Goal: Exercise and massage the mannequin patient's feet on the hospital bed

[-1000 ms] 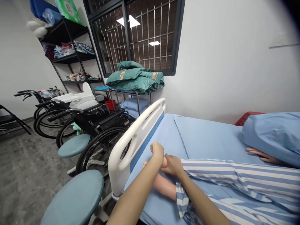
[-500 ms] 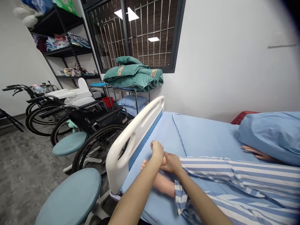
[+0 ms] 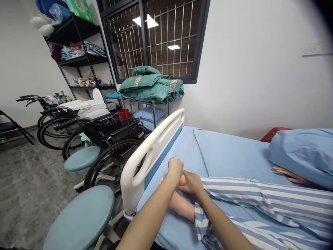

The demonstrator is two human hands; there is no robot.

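Dial centred on the right hand (image 3: 191, 183). Its fingers were wrapped round the bare, rounded far foot (image 3: 182, 180) near the ankle, apparently to steady the limb. The foot was mostly hidden between the hands; could not tell whether it cleared the pale-blue cloth sheet (image 3: 223, 149). Left hand (image 3: 176, 166) at 10 o'clock, bent over at the foot's end; fingers curled, tips hidden, so grip could not be determined. The bare left forearm (image 3: 153, 205) passed over the bare, smooth near leg (image 3: 183, 207) at 7 o'clock, presumably the direct reach. Blue-and-white striped cloth trousers (image 3: 241, 186) ran toward 3 o'clock. White moulded-plastic footboard (image 3: 162, 148) at 10 o'clock, likely there to retain bedding.
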